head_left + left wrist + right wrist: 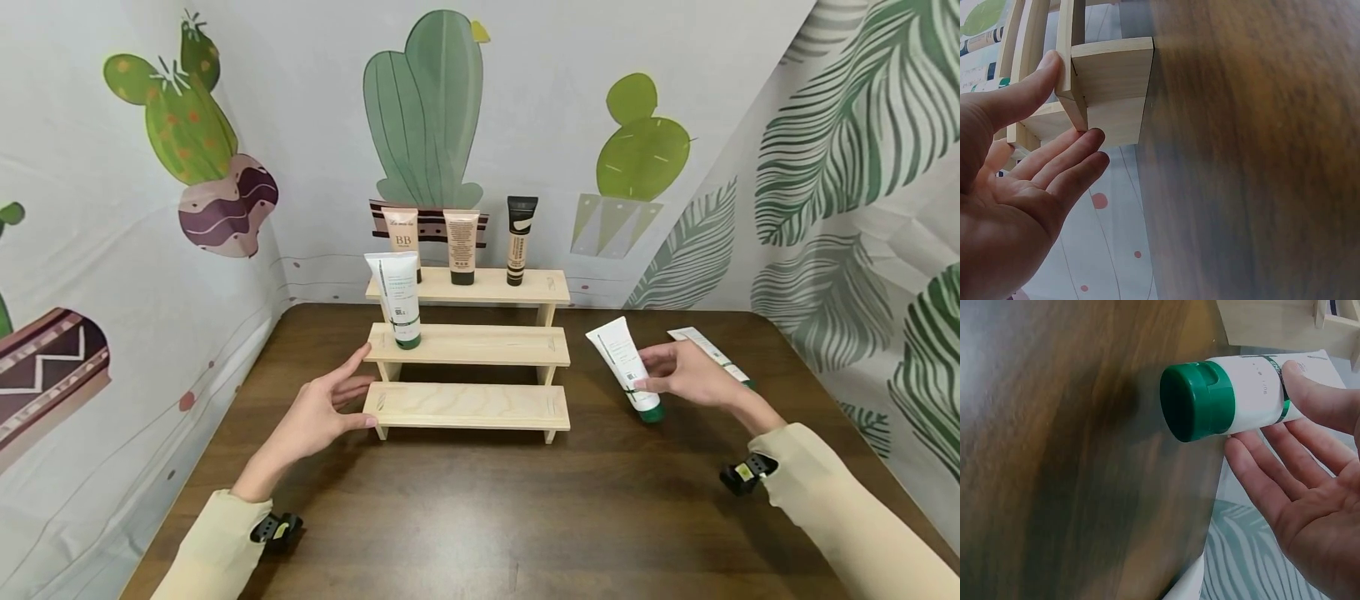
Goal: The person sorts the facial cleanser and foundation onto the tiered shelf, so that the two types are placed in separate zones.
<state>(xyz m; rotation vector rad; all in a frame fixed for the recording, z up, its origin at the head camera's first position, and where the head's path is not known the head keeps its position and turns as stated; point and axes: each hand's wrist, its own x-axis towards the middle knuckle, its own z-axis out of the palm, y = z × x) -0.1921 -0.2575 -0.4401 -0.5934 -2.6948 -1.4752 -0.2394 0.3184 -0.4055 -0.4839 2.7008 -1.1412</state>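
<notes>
My right hand [693,377] pinches a white squeeze tube [621,354] with a green cap between thumb and fingers. The tube tilts, cap down; in the right wrist view its green cap [1194,401] is above the tabletop. My left hand [322,414] rests at the left end of a three-step wooden display rack [468,402]. Its thumb [1025,94] touches the lowest step's edge, and the nearly straight fingers [1075,156] lie against the side. A similar white tube [397,300] stands on its cap at the left of the middle step.
On the top step stand two beige tubes, one marked BB [405,229] and one with small print [462,246], plus a black-and-beige tube [517,242]. Another white tube [712,352] lies on the brown table [480,517] behind my right hand. Patterned cloth [315,125] hangs behind.
</notes>
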